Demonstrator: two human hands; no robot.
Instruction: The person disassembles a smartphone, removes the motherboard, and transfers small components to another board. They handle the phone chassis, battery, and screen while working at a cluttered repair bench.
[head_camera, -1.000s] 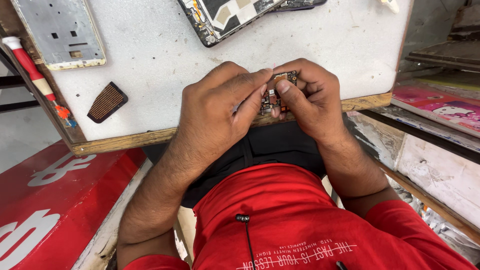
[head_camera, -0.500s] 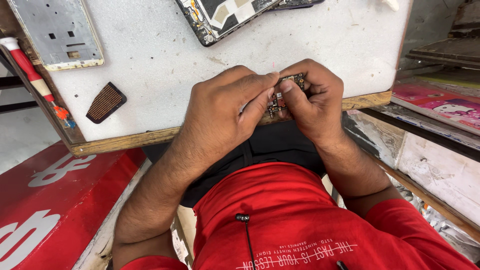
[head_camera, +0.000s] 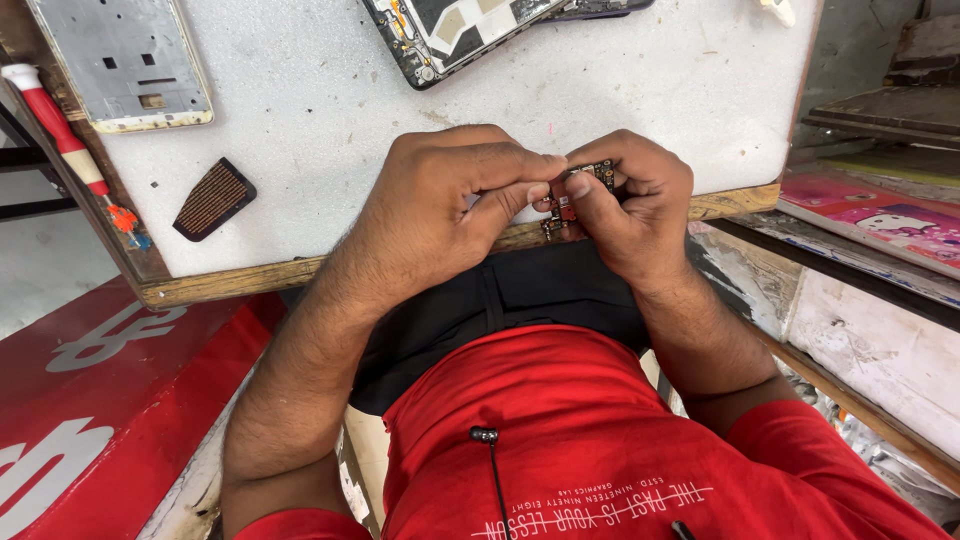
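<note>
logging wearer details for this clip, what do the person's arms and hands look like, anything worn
Both forearms are bare and hairy. The left hand and right hand wear no gloves; no rings or watch show. Short red fabric sleeves end near the elbows.

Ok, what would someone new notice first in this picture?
Both hands meet at the near edge of the white worktop: the left hand and right hand pinch a small circuit board between the fingertips. Behind them lies an opened phone, with a metal phone frame, a red-handled screwdriver and a small brown mesh piece at far left.
</note>
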